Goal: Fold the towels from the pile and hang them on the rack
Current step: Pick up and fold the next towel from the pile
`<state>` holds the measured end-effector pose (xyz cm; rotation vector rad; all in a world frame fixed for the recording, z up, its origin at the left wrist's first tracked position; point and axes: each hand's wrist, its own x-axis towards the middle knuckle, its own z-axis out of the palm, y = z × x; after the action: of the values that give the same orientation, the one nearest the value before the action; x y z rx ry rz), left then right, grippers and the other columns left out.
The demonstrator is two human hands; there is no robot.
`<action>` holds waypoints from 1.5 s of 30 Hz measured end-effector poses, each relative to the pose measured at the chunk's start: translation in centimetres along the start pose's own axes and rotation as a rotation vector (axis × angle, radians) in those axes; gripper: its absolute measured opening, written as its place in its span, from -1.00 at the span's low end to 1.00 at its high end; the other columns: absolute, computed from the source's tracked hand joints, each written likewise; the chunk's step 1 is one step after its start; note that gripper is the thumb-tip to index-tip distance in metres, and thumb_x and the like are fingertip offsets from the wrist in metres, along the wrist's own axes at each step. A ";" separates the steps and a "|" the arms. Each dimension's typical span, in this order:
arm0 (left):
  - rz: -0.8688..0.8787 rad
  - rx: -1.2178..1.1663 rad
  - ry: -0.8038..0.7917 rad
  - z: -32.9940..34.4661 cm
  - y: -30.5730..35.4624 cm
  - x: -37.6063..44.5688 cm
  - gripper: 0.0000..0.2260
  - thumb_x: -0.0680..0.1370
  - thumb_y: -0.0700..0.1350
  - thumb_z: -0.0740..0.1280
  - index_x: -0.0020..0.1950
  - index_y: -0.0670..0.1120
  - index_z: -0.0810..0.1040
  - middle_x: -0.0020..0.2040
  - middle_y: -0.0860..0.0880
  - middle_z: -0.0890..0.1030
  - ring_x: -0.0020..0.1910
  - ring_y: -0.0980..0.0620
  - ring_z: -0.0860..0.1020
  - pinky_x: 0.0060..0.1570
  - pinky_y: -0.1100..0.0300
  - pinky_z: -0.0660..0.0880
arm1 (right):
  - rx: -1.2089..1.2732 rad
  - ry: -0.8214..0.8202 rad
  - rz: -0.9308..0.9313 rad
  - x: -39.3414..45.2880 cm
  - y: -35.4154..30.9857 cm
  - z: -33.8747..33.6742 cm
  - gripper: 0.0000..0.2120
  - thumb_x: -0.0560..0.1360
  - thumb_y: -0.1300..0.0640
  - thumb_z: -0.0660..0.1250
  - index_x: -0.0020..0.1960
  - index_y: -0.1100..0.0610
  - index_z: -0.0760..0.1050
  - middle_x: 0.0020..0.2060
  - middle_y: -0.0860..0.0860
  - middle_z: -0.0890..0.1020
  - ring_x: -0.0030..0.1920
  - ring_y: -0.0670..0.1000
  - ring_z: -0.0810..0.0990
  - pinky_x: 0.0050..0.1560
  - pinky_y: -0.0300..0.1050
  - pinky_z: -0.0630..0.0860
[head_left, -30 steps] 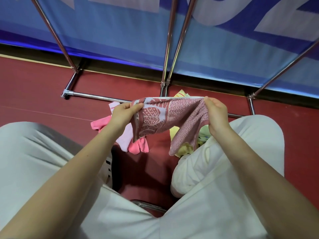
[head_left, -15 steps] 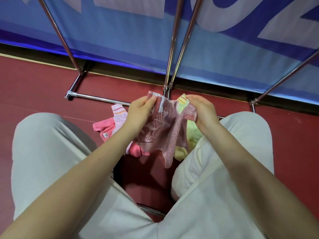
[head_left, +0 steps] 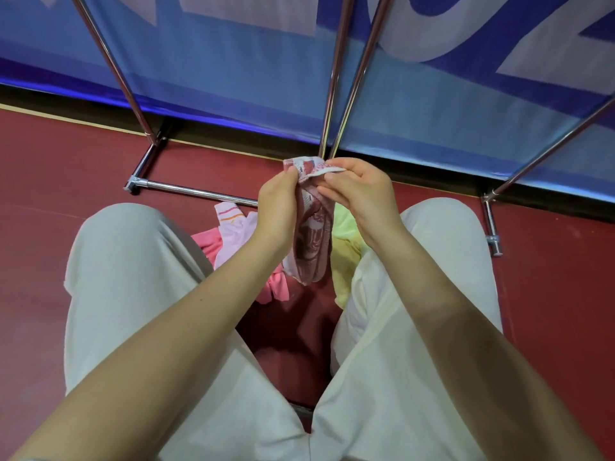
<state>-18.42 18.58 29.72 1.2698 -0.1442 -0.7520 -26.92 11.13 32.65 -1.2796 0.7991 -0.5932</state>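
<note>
The rack (head_left: 336,78) runs off the top edge, and legs hide part of the towel pile (head_left: 233,227).

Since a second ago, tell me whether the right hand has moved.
Yes. The right hand moved left toward the left hand, closing in under the twin chrome rack poles, folding the red patterned towel.

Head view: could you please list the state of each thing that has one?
Patterned towel: folded double, hanging from both hands.
Left hand: pinches the towel's top edge.
Right hand: pinches the same edge.
Towel pile: crumpled on the floor.
Rack: no towel on the visible bars.
</note>
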 end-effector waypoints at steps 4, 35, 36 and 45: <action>0.106 0.081 -0.031 0.0 -0.3 -0.5 -0.63 0.63 -0.20 0.16 -0.26 -0.02 0.67 -0.24 -0.06 0.67 -0.18 -0.02 0.60 0.04 -0.05 0.54 | -0.163 0.095 -0.151 -0.2 0.1 0.1 -0.95 0.51 0.30 0.33 -0.06 0.25 0.57 -0.28 0.09 0.68 -0.24 -0.02 0.69 -0.24 -0.24 0.59; 0.113 -0.029 -0.110 0.6 -0.3 -1.2 -0.75 0.59 -0.32 0.16 0.14 -0.31 0.59 0.08 -0.24 0.65 0.08 -0.10 0.62 0.18 0.07 0.53 | -0.354 0.194 -0.298 -0.1 1.5 0.3 -0.83 0.49 0.17 0.38 -0.25 0.13 0.47 -0.38 -0.11 0.50 -0.33 -0.21 0.44 -0.25 -0.39 0.38; 0.107 -0.026 -0.127 0.6 -0.3 -1.3 -0.75 0.59 -0.31 0.15 0.11 -0.27 0.61 0.04 -0.21 0.66 0.05 -0.07 0.62 0.15 0.11 0.53 | -0.356 0.205 -0.291 -0.1 1.6 0.3 -0.83 0.49 0.17 0.38 -0.25 0.15 0.47 -0.39 -0.11 0.49 -0.34 -0.22 0.43 -0.26 -0.40 0.37; 0.091 0.039 -0.243 0.8 -0.8 -1.6 -0.83 0.60 -0.18 0.27 0.08 -0.16 0.64 -0.01 -0.15 0.68 0.02 -0.01 0.62 0.13 0.11 0.54 | -0.334 0.266 -0.191 0.4 2.1 -0.3 -0.81 0.50 0.12 0.38 -0.17 0.24 0.53 -0.36 -0.05 0.54 -0.31 -0.13 0.49 -0.24 -0.25 0.43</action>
<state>-20.37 18.80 29.78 1.1976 -0.4131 -0.8260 -26.97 11.07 30.53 -1.6164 1.0330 -0.8198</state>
